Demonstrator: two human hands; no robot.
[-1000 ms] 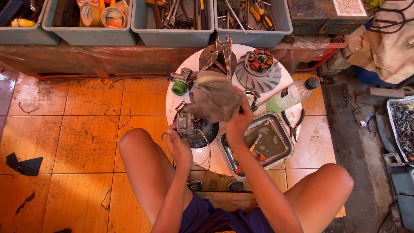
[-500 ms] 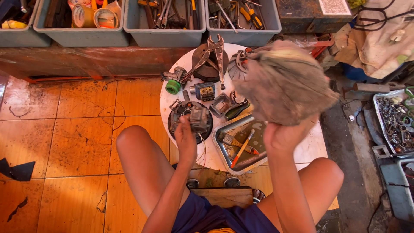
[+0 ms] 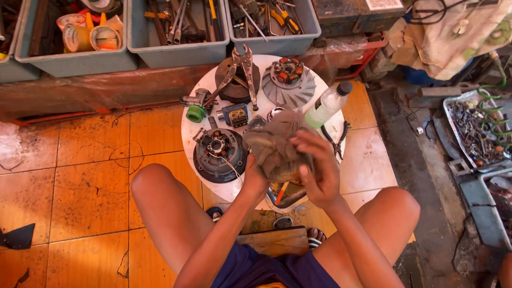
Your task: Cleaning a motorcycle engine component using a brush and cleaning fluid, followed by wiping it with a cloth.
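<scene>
1. You sit low with both knees spread wide, and both forearms run up between them toward the small round white table point(image 3: 198, 140) in front of you.
2. Your left hand point(image 3: 256, 178) is tucked under the near-left edge of the crumpled grey rag point(image 3: 274, 146). Most of the hand is hidden by the cloth, so only the wrist and the heel of the palm show. It grips the rag from below.
3. Your right hand point(image 3: 318, 173) comes in from the right with the wrist bent inward. Its fingers point(image 3: 309, 143) are curled over the top and right side of the rag, closed on the cloth.
4. The rag is bunched between the two hands, held above the near half of the table and over the metal tray point(image 3: 285, 196), of which only the near end shows.
5. Just left of the rag, a round dark motor part point(image 3: 217, 154) with thin wires lies flat on the table, close to your left wrist.
6. A clear plastic bottle with a dark cap point(image 3: 328, 104) leans just past your right fingertips.
7. Farther back on the table lie a finned grey disc point(image 3: 288, 80), a dark round plate with locking pliers point(image 3: 241, 68) across it, and a small part with a green cap point(image 3: 195, 112).
8. Black pliers point(image 3: 338, 140) rest at the right edge of the table, beside your right hand.
9. Grey bins of tools point(image 3: 178, 32) line the ledge beyond the table.
</scene>
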